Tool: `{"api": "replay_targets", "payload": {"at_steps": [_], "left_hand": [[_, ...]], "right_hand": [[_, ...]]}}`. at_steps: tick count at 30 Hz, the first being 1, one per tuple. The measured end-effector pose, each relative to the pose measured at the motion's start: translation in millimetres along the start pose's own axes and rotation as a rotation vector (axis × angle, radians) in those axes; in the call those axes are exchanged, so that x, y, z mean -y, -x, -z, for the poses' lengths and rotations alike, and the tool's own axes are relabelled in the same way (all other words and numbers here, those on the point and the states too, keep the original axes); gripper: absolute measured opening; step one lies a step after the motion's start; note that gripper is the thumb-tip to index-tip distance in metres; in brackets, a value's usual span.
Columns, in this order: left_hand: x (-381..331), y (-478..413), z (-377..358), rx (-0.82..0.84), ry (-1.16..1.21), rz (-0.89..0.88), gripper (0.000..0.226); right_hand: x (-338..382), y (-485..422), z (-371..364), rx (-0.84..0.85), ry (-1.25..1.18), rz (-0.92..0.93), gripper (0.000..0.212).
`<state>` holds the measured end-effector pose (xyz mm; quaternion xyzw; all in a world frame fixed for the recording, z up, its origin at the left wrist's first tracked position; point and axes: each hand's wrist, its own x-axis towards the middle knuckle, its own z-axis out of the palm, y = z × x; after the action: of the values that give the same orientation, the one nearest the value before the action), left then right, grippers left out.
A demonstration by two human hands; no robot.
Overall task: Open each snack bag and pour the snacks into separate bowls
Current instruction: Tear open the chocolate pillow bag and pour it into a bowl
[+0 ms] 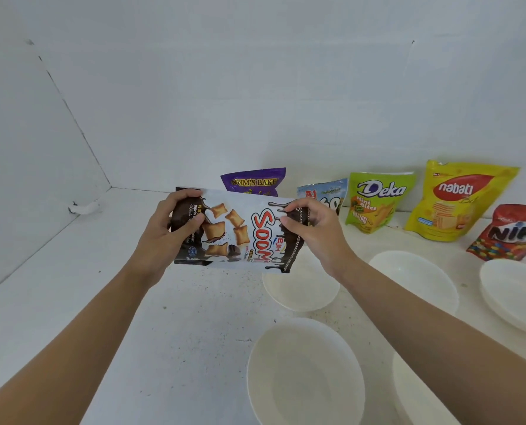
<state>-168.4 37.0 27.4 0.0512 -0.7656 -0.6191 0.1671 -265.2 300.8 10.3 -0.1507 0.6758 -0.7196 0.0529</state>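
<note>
I hold a white and brown Soom snack bag (240,231) sideways in the air above the table. My left hand (169,228) grips its bottom end at the left. My right hand (313,228) pinches its top end at the right. Several white bowls stand empty below: one right under the bag (301,289), one near me (304,372), one at the bottom right (415,394), one further right (415,277) and a stacked one at the right edge (513,292).
Against the back wall stand a purple Naim's Bake bag (254,180), a blue and white bag (329,194), a green Deka bag (375,200), a yellow Nabati bag (457,200) and a red Nips bag (510,233). Walls close the left and back sides.
</note>
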Motion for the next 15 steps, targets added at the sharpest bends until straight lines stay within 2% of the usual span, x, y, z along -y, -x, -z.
{"api": "replay_targets", "payload": {"at_steps": [8,15], "left_hand": [[-15.7,0.8,-20.3,-0.014,-0.196,-0.041,0.031],[-40.4,-3.2,-25.4,-0.069,-0.244,-0.168,0.031]], "right_hand": [[-26.0,5.8,4.1,-0.091,-0.016,-0.096,0.018],[-6.9,-1.8,6.4,-0.107,-0.091,-0.004,0.02]]}}
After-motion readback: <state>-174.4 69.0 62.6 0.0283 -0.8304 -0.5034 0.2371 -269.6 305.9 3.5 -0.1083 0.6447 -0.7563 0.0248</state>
